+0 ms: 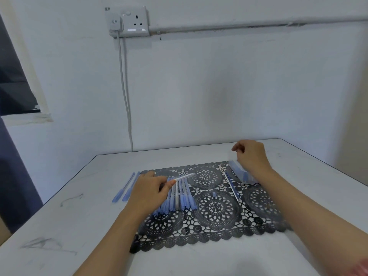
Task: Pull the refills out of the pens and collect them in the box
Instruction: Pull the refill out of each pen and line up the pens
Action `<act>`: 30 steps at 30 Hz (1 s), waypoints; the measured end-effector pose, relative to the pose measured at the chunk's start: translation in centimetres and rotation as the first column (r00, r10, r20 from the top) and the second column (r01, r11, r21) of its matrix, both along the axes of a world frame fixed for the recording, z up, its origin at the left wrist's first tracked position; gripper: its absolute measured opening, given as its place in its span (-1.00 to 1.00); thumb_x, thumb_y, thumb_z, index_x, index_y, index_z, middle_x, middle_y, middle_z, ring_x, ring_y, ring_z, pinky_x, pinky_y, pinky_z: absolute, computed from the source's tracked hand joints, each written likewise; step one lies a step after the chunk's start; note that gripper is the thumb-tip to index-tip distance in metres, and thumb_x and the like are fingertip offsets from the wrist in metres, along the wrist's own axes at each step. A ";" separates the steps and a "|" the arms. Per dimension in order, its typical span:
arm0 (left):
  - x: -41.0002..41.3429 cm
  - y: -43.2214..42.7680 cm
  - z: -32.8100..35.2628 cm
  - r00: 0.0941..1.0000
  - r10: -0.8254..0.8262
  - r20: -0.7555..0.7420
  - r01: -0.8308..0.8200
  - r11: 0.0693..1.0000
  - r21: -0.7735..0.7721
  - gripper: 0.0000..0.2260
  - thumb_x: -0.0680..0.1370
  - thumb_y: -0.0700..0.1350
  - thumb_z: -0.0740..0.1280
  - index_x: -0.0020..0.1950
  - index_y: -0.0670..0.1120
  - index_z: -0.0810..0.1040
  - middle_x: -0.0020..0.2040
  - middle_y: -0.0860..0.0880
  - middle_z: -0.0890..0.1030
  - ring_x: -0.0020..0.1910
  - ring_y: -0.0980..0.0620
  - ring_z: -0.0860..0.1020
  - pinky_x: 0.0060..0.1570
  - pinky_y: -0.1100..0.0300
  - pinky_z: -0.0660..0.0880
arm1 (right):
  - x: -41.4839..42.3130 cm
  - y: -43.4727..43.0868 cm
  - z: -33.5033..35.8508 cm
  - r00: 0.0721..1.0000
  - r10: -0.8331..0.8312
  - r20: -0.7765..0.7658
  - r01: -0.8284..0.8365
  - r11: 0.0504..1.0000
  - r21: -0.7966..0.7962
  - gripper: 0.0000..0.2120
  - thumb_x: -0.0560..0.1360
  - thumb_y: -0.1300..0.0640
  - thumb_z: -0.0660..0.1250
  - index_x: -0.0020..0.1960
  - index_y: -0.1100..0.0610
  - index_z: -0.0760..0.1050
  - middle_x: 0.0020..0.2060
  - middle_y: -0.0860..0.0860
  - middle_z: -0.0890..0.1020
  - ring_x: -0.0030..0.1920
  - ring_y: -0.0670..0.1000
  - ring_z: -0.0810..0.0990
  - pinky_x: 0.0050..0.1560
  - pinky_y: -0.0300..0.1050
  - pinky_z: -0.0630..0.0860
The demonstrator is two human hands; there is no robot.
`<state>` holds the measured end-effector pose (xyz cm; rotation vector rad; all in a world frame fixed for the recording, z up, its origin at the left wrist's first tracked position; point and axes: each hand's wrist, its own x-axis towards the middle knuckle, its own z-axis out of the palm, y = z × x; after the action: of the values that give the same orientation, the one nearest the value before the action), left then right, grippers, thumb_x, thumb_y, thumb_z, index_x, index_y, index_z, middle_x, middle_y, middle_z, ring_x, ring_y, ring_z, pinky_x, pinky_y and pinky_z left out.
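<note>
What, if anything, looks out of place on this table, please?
Two pens lie off the mat on the bare table, apart from the row by the left hand, which holds a clear pen. A small blue piece, perhaps a cap, lies alone mid-mat.

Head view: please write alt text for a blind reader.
A left hand holds a clear pen over a row of blue pens on a black lace mat. The right hand is above a clear box.
</note>
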<state>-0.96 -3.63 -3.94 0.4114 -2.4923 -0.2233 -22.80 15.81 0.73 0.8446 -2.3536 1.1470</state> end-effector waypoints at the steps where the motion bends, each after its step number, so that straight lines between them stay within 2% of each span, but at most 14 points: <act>1: 0.0 0.0 0.0 1.000 0.001 0.000 -0.001 1.000 -0.007 -0.59 0.56 0.12 0.17 -0.46 0.03 0.23 -0.45 0.03 0.32 -0.33 0.07 0.34 -0.27 0.15 0.17 | -1.0 -0.1 0.3 0.999 -0.033 0.020 0.032 0.997 0.070 -0.74 0.42 0.41 0.18 -0.09 0.21 0.60 -0.10 0.12 0.63 -0.13 0.07 0.54 -0.13 -0.22 0.37; 3: 0.0 0.0 0.1 1.000 0.000 -0.004 0.000 1.000 -0.013 -0.58 0.57 0.15 0.16 -0.46 0.04 0.23 -0.46 0.04 0.32 -0.33 0.08 0.33 -0.28 0.15 0.18 | -2.5 -0.3 1.0 0.991 -0.113 0.073 0.093 0.968 0.233 -0.77 0.39 0.39 0.22 -0.02 0.24 0.56 -0.04 0.16 0.60 -0.02 0.15 0.55 -0.10 -0.15 0.41; 6: 0.1 0.1 0.1 1.000 -0.005 -0.011 0.005 1.000 -0.014 -0.57 0.57 0.14 0.17 -0.46 0.03 0.23 -0.47 0.04 0.32 -0.35 0.10 0.32 -0.27 0.15 0.18 | -3.8 -0.5 1.4 0.967 -0.229 0.114 0.156 0.881 0.446 -0.94 0.40 0.38 0.23 -0.18 0.27 0.45 -0.23 0.16 0.53 -0.15 0.17 0.53 -0.23 -0.15 0.40; 9: 0.1 0.1 0.3 1.000 -0.002 -0.013 0.002 1.000 -0.019 -0.57 0.57 0.13 0.16 -0.46 0.00 0.25 -0.47 0.04 0.33 -0.35 0.12 0.32 -0.28 0.17 0.18 | -4.8 -0.9 0.6 0.955 -0.272 0.120 0.170 0.831 0.530 -0.86 0.42 0.39 0.19 -0.27 0.22 0.37 -0.34 0.07 0.42 -0.16 0.14 0.49 -0.24 -0.15 0.37; 13: 0.2 0.2 0.4 1.000 -0.001 -0.016 0.000 1.000 -0.027 -0.58 0.57 0.11 0.17 -0.44 -0.02 0.27 -0.47 0.03 0.32 -0.35 0.14 0.31 -0.29 0.19 0.16 | -5.6 -1.2 -0.5 0.951 -0.277 0.138 0.145 0.792 0.593 -0.72 0.44 0.37 0.19 -0.38 0.16 0.24 -0.26 0.06 0.41 -0.10 0.14 0.50 -0.22 -0.17 0.36; 17: 0.3 0.0 0.4 1.000 -0.014 -0.012 0.013 0.999 -0.035 -0.58 0.52 0.20 0.06 -0.45 -0.01 0.26 -0.48 0.05 0.30 -0.37 0.14 0.31 -0.31 0.26 0.17 | -6.1 -1.1 -1.1 0.953 -0.274 0.127 0.152 0.799 0.582 -0.74 0.42 0.36 0.24 -0.38 0.18 0.25 -0.37 0.04 0.35 -0.19 0.10 0.42 -0.35 -0.19 0.33; 21: 0.2 -0.1 0.3 1.000 -0.013 -0.024 0.012 0.999 -0.046 -0.57 0.54 0.19 0.09 -0.45 -0.02 0.27 -0.48 0.05 0.31 -0.37 0.16 0.30 -0.31 0.26 0.17 | -6.2 -0.9 -1.3 0.967 -0.246 0.059 0.176 0.823 0.540 -0.90 0.39 0.35 0.33 -0.20 0.21 0.42 -0.24 0.08 0.46 -0.08 0.14 0.55 -0.28 -0.20 0.36; 24: 0.1 -0.2 0.2 0.999 -0.020 -0.032 0.019 0.999 -0.043 -0.57 0.54 0.20 0.10 -0.45 -0.02 0.28 -0.48 0.04 0.31 -0.37 0.16 0.30 -0.32 0.25 0.17 | -6.6 -0.7 -1.4 0.968 -0.249 0.037 0.194 0.830 0.522 -0.74 0.38 0.34 0.37 -0.39 0.19 0.34 -0.32 0.09 0.48 -0.22 0.11 0.52 -0.33 -0.21 0.33; 27: 0.1 -0.3 0.1 0.999 -0.023 -0.037 0.022 0.999 -0.041 -0.55 0.47 0.28 -0.01 -0.45 -0.01 0.27 -0.47 0.03 0.33 -0.36 0.15 0.32 -0.33 0.29 0.17 | -7.2 -0.5 -1.7 0.971 -0.233 0.055 0.181 0.865 0.468 -0.71 0.37 0.35 0.37 -0.43 0.18 0.32 -0.29 0.12 0.58 -0.29 0.07 0.51 -0.49 -0.26 0.26; 28: 0.1 -0.4 0.0 0.999 -0.025 -0.043 0.023 0.999 -0.038 -0.54 0.46 0.29 -0.02 -0.45 -0.01 0.28 -0.46 0.02 0.34 -0.36 0.15 0.32 -0.33 0.30 0.16 | -7.2 -0.4 -1.7 0.972 -0.227 0.056 0.180 0.879 0.442 -0.74 0.38 0.36 0.35 -0.40 0.19 0.35 -0.27 0.13 0.60 -0.28 0.08 0.54 -0.48 -0.25 0.31; 30: 0.0 -0.4 -0.1 0.999 -0.024 -0.044 0.023 0.999 -0.038 -0.54 0.47 0.29 -0.02 -0.44 -0.01 0.28 -0.46 0.02 0.35 -0.35 0.16 0.32 -0.32 0.33 0.15 | -6.9 -0.3 -1.2 0.972 -0.227 0.060 0.193 0.917 0.348 -0.90 0.39 0.38 0.34 -0.27 0.26 0.49 -0.21 0.17 0.63 -0.19 0.12 0.62 -0.29 -0.13 0.53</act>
<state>-0.92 -4.03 -4.09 0.3582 -2.4546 -0.1929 -29.70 15.53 -0.46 0.6292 -2.6956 0.7200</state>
